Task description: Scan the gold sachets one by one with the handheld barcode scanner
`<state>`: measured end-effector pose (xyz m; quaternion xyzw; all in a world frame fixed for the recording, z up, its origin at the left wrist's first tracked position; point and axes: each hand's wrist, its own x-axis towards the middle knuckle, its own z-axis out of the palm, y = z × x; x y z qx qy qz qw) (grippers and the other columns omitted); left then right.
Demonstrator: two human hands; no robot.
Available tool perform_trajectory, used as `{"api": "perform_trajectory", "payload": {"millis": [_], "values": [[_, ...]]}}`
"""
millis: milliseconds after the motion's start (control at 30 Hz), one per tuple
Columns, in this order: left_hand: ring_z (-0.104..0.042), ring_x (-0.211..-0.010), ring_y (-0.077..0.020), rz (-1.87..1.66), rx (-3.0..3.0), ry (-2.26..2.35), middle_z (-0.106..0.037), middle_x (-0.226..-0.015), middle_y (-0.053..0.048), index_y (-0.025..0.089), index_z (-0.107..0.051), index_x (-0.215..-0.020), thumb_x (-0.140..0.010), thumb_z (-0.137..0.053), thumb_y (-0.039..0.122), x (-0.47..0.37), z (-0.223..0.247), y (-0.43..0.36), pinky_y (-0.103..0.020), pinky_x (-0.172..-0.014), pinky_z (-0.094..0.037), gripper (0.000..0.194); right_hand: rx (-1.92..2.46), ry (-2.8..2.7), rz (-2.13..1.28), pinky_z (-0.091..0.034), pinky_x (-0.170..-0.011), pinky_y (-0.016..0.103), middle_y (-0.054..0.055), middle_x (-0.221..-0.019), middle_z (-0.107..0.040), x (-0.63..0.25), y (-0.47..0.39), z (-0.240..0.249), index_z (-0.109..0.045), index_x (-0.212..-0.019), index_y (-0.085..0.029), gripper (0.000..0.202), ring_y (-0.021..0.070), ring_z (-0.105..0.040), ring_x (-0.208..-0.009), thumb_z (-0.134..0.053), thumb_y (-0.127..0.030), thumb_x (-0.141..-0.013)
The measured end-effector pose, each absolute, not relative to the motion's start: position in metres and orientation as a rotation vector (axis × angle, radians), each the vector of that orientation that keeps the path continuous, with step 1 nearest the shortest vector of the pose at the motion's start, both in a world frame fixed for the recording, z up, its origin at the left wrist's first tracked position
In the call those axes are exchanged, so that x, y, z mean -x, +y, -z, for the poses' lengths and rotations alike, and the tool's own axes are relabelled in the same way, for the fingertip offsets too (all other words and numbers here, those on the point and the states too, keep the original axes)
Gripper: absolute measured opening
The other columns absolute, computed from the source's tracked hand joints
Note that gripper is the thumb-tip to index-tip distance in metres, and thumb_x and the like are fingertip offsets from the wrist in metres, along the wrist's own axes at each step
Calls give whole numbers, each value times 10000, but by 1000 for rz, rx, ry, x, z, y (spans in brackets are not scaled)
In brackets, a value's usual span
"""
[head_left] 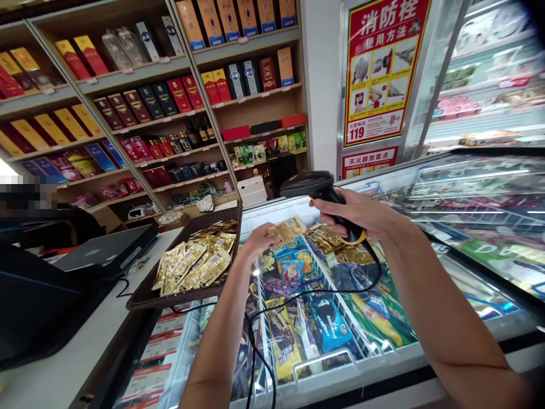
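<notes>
My right hand (357, 210) is wrapped round the handle of a black barcode scanner (313, 184), whose head points left. From its grip a black cable (306, 293) loops down over the freezer. My left hand (260, 240) pinches the edge of a gold foil packet (287, 228), held below and left of the scanner head. Beneath the scanner more gold packets (327, 238) lie on the freezer's glass top. To the left of my left hand, a brown woven basket (181, 298) holds a pile of gold packets (196, 264).
Under the glass, the freezer's white wire baskets (323, 355) hold colourful wrapped ice creams. A dark monitor (38, 307) and a flat black device (106, 250) stand on the white counter at left. Shelves (179, 122) of boxed goods line the back. A person's blurred head shows at far left.
</notes>
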<state>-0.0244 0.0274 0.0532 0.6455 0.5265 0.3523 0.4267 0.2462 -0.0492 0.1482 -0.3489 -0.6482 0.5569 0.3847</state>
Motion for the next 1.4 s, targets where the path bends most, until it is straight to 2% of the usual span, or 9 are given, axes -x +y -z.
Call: {"api": "perform_trajectory", "payload": {"millis": [200,500,800,900,1000,1100,1233,1300,1400], "values": [[-604,-632,-140,-1164,-1453,1436,-629,-729,8,190,-600,-794,-599,-837,249,75,-69,37,-260,-612,-513,313,961,-1726,-1302,-301,-410,217,-40,-547,-490,-235,-38,-140,-469,-717,-192,542,65,-414,-428,-732,-666,-690],[-626,-648,-149,-1176,-1385,1411,-663,-745,-1,192,-625,-803,-531,-881,243,76,-75,32,-253,-602,-525,376,963,-1842,-1333,-303,-412,207,-50,-537,-481,-221,-27,-123,-475,-732,-192,532,64,-398,-421,-705,-670,-710],[-609,-596,-122,-1209,-1250,1354,-656,-683,19,181,-655,-801,-523,-881,132,73,-73,29,-208,-549,-511,362,995,-1900,-1319,-281,-410,208,-47,-511,-487,-218,-23,-120,-461,-713,-198,534,67,-391,-409,-684,-684,-718],[-629,-600,-133,-1266,-1116,1327,-675,-703,-19,150,-662,-785,-576,-841,44,73,-73,32,-225,-560,-532,295,1002,-1918,-1291,-283,-419,212,-44,-514,-486,-218,-25,-121,-461,-704,-196,538,67,-391,-412,-653,-696,-745],[-649,-644,-125,-1410,-913,1286,-682,-745,-50,129,-647,-766,-712,-723,-17,81,-78,38,-238,-643,-566,173,1012,-1910,-1273,-295,-432,219,-41,-519,-484,-221,-28,-125,-452,-676,-195,547,68,-398,-419,-662,-696,-738],[-649,-698,-81,-1633,-685,1257,-661,-781,-36,145,-610,-772,-843,-569,-28,99,-86,42,-186,-719,-554,191,1016,-1899,-1263,-303,-440,226,-44,-501,-462,-225,-32,-130,-442,-647,-197,560,71,-397,-417,-655,-706,-737],[-637,-777,-91,-1853,-432,1284,-644,-930,-30,156,-616,-942,-923,-552,102,127,-93,41,-203,-695,-546,86,1016,-1860,-1287,-290,-430,227,-33,-533,-491,-229,-33,-132,-457,-674,-196,564,71,-402,-420,-668,-718,-715],[-629,-791,-118,-1895,-374,1303,-637,-996,-37,149,-609,-1048,-932,-585,211,132,-95,40,-249,-659,-550,134,1028,-1854,-1273,-288,-429,232,-26,-536,-508,-232,-32,-132,-464,-683,-198,565,74,-401,-419,-670,-723,-707],[-618,-763,-92,-1903,-410,1297,-623,-937,-29,152,-600,-982,-937,-549,155,123,-97,40,-217,-683,-539,67,1086,-1901,-1151,-293,-438,245,-32,-466,-480,-240,-29,-131,-477,-683,-205,548,92,-401,-408,-655,-721,-726]]}}
